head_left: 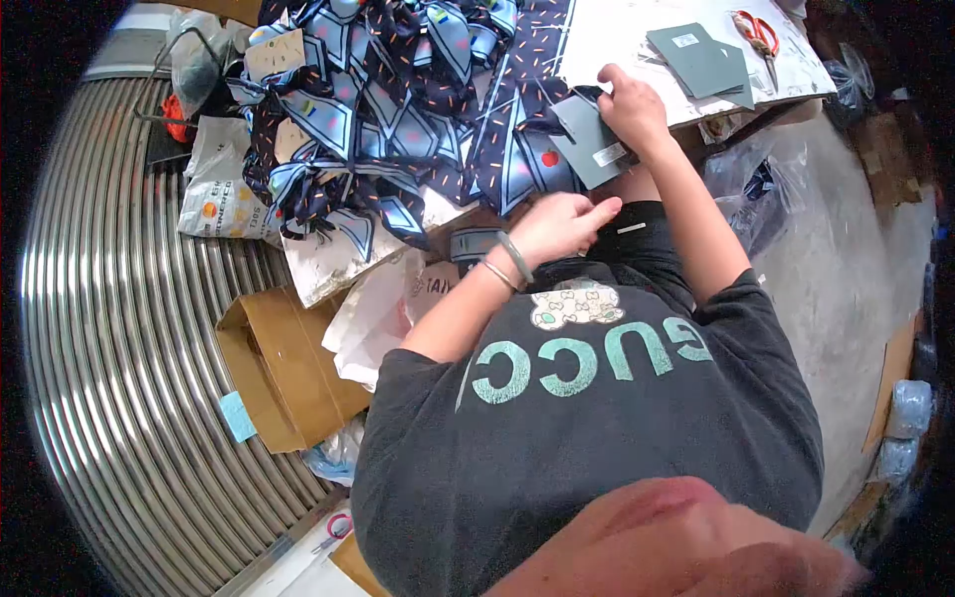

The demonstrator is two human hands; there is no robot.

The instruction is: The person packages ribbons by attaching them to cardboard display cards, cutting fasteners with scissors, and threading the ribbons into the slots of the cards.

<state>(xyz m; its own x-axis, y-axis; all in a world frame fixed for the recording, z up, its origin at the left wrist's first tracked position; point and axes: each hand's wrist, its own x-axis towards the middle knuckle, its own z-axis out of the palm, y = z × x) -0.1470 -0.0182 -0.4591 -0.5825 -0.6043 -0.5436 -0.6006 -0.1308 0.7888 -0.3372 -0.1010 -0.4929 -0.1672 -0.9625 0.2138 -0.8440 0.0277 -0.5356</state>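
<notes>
My right hand (pixel 634 109) is at the table edge, its bent fingers at the upper right edge of a grey-green card (pixel 582 149) with a small white label. Dark patterned fabric (pixel 542 104) touches the card's upper left. My left hand (pixel 562 227) is just below, in front of my body, fingers curled and thumb pointing right; what its fingers hold, if anything, is hidden. Left of the card lies a navy and light-blue printed scarf (pixel 532 164). Beyond it is a heap of similar scarves (pixel 388 99), some with beige tags (pixel 276 56).
More grey-green cards (pixel 701 62) and red-handled scissors (pixel 758 38) lie on the white table (pixel 597 30). A cardboard box (pixel 288 373) and plastic bags (pixel 221 184) are at the left, by a ribbed metal shutter (pixel 129 298). A clear bag (pixel 766 194) lies at the right.
</notes>
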